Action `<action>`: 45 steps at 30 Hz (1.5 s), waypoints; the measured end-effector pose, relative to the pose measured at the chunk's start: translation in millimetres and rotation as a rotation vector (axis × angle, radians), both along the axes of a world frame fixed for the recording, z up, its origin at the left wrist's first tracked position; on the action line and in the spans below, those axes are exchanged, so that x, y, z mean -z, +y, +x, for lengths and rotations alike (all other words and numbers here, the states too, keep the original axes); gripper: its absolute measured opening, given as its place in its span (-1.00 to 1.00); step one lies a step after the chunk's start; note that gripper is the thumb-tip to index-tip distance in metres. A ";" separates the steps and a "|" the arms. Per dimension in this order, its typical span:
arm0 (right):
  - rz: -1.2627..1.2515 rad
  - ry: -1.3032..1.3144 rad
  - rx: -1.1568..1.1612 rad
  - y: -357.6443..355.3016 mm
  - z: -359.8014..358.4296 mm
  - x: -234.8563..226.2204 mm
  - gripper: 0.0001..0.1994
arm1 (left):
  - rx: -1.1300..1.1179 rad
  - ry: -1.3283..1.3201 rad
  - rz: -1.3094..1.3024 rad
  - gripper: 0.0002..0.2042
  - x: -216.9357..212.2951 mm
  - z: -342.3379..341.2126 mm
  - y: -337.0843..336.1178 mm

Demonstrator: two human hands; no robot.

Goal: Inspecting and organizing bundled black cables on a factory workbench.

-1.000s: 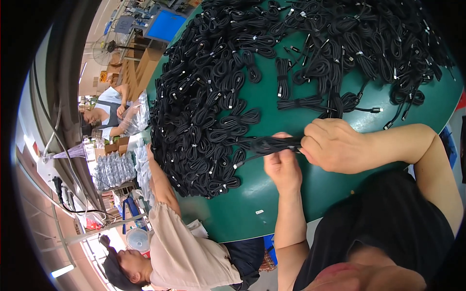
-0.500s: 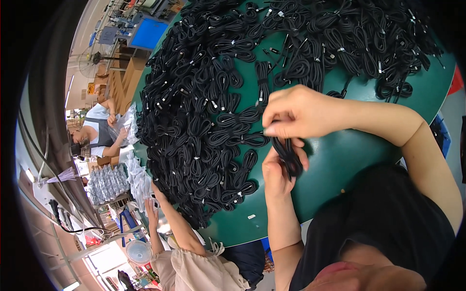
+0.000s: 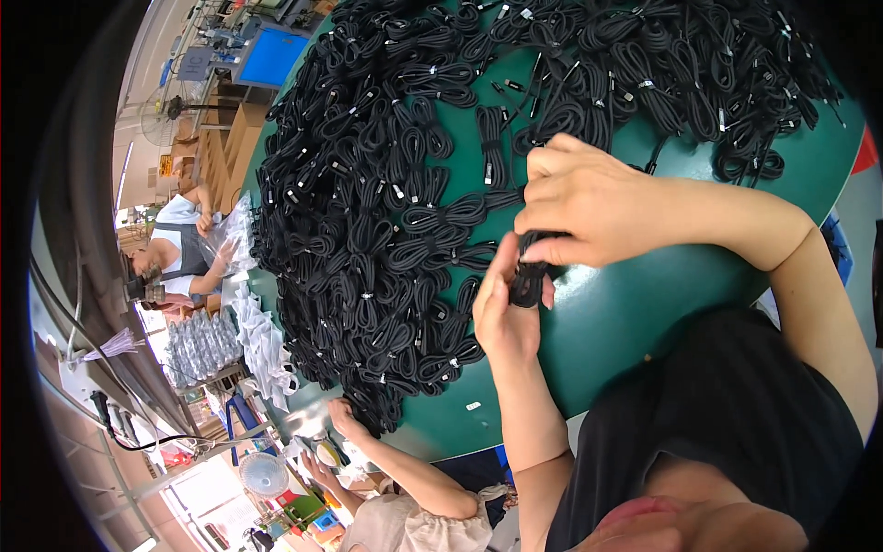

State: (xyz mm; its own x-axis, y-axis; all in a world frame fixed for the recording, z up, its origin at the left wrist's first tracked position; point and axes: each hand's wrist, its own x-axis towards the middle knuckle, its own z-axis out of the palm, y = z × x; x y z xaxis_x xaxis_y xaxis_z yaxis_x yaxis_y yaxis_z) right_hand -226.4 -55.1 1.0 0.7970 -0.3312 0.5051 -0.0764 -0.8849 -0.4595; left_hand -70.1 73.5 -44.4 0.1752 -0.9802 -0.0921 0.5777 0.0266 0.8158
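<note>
A coiled black cable (image 3: 528, 287) is held up between both my hands over the green table (image 3: 625, 322). My left hand (image 3: 509, 313) is closed round it from below, with fingers on both sides of the coil. From above, my right hand (image 3: 579, 207) pinches the upper part of the same coil between thumb and fingers; its fingertips are partly hidden. Just beyond my hands lies a single bundled cable (image 3: 492, 152), and a large heap of similar black cable bundles (image 3: 359, 248) spreads to the left.
More cable bundles (image 3: 681, 74) cover the far right of the table. A small white label (image 3: 473, 406) lies near the edge. At the lower left, a co-worker's hand (image 3: 345, 419) is at the heap; another person (image 3: 179, 239) handles clear plastic bags farther off.
My right hand has moved slightly right, and my left hand has shifted left and up; the coil now sits more compactly between them. The nearby co-worker's arms have moved right.
</note>
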 end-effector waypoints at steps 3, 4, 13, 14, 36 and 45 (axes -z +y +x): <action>0.115 -0.041 -0.046 -4.3 -3.6 0.7 -0.73 | 0.146 0.187 -0.110 -0.45 5.3 13.5 4.9; 0.186 -0.036 -0.059 -3.0 -4.7 -2.6 -0.71 | 0.175 0.291 -0.154 -0.45 5.5 13.8 5.6; 0.868 -0.084 -0.194 0.9 -0.2 0.8 -0.71 | 0.079 0.167 -0.188 -0.45 9.8 11.3 9.1; 0.885 -0.035 -0.189 0.2 -0.7 -3.1 -0.72 | 0.074 0.164 -0.195 -0.45 9.5 10.2 9.2; 0.021 -0.015 0.160 45.2 18.9 3.2 -0.84 | -0.151 0.085 -0.137 -0.62 10.3 -10.6 4.5; 0.148 -0.099 0.021 47.4 17.0 10.0 -0.83 | -0.066 0.143 -0.136 -0.61 7.1 -17.9 4.8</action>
State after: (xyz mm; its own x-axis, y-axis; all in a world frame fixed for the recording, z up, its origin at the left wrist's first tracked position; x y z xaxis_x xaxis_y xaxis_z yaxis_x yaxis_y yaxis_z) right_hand -209.4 -7.8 -9.0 0.7381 -0.4236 0.5251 -0.0425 -0.8060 -0.5905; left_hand -88.0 78.3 -51.5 0.2338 -0.9722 0.0119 0.6808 0.1724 0.7119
